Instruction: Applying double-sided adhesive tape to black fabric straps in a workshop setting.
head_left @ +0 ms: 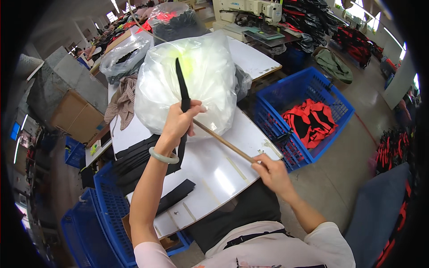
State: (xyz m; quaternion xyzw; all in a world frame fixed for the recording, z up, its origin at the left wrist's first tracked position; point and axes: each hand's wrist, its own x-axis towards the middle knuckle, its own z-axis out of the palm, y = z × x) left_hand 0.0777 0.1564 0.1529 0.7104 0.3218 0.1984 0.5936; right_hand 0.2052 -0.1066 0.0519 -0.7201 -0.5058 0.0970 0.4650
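Spanning between both hands (pixel 178 120) (pixel 272 173), a thin brown stick (pixel 226 144) slants down rightward.

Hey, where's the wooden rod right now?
In the head view, right of centre, the wooden rod slants over the white table, between left hand and right hand.

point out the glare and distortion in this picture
Head view: white glare on the tabletop; head view: bright sheen across the plastic bag, against which the black strap looks dark; head view: windows at upper right washed out to white; head view: fisheye bending toward the rim, with black corners.
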